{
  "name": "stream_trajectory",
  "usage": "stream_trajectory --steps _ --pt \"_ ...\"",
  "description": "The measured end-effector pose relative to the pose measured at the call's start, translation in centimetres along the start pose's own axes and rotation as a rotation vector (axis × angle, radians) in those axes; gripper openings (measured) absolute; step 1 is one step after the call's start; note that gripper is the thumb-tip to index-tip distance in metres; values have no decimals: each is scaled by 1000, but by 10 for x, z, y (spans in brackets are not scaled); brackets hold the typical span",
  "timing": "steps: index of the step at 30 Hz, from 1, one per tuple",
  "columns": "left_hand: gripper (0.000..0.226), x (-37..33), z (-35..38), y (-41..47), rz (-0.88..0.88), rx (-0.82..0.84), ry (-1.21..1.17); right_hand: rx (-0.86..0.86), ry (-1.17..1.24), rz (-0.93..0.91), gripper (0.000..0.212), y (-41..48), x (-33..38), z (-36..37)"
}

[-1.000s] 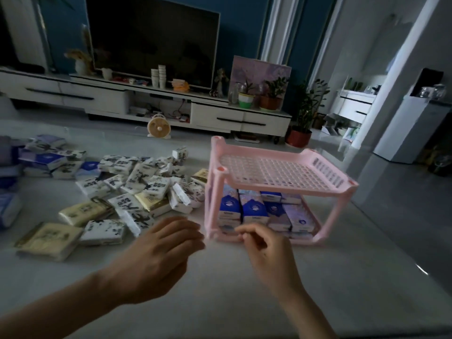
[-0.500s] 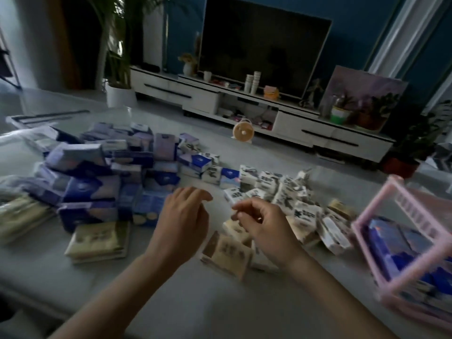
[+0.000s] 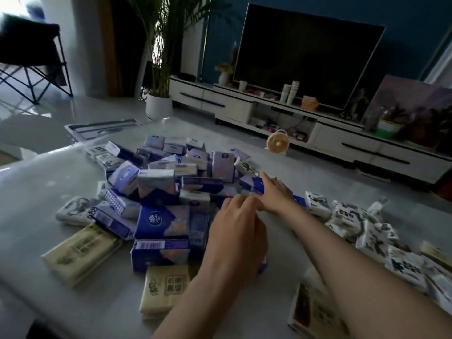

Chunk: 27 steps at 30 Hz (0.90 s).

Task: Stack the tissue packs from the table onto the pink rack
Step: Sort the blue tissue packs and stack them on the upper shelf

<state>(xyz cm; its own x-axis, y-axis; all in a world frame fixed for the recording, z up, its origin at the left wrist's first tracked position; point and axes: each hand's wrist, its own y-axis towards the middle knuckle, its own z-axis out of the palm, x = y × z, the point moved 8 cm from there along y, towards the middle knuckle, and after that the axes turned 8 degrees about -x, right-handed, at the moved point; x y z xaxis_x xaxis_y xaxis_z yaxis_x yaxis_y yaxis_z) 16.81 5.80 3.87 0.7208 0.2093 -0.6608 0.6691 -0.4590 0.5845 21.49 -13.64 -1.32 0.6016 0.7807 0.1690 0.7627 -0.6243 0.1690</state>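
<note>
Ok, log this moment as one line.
phase: reaching | right hand: on blue pack | left hand: over pile, grip unclear | rack: out of view

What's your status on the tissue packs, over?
Right hand on dark blue plastic-wrapped tissue pack, grip unclear. Left hand above pile, palm hidden. Pink rack out of view. Nothing blocking.

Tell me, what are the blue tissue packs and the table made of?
The blue tissue packs look wrapped in thin, glossy printed plastic: they shine and crumple softly at the corners. The table may be polished stone or glass, pale grey; it mirrors the window light.
</note>
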Motion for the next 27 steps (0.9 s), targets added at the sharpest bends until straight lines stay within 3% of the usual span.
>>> stream_trajectory --steps 4,6,8,10,13,15,18,20,23,27 --pt "27 7 3 8 -70 -4 -105 -131 61 -15 61 -1 1 -8" --pt "21 11 4 9 -141 -27 -193 -244 262 25 59 -14 -3 -24" --pt "20 22 8 9 -339 -28 -369 -324 545 49 58 -38 -4 -44" --pt "40 32 24 6 -577 58 -628 -326 710 -9 56 -72 5 -60" --pt "35 35 42 4 -811 144 -941 -315 552 -290 64 -127 33 -80" --pt "19 40 41 6 -859 83 -987 -159 415 -398 79 -144 41 -73" --pt "7 46 41 6 -907 80 -949 88 464 -234 72 -130 11 -56" --pt "4 50 42 4 -964 120 -954 11 507 -90 55 -105 -23 -53" --pt "9 56 37 9 -944 99 -926 -117 289 -8 51 -68 -55 -50" --pt "23 65 36 11 -948 73 -924 41 107 -15 70 -33 -49 -33"
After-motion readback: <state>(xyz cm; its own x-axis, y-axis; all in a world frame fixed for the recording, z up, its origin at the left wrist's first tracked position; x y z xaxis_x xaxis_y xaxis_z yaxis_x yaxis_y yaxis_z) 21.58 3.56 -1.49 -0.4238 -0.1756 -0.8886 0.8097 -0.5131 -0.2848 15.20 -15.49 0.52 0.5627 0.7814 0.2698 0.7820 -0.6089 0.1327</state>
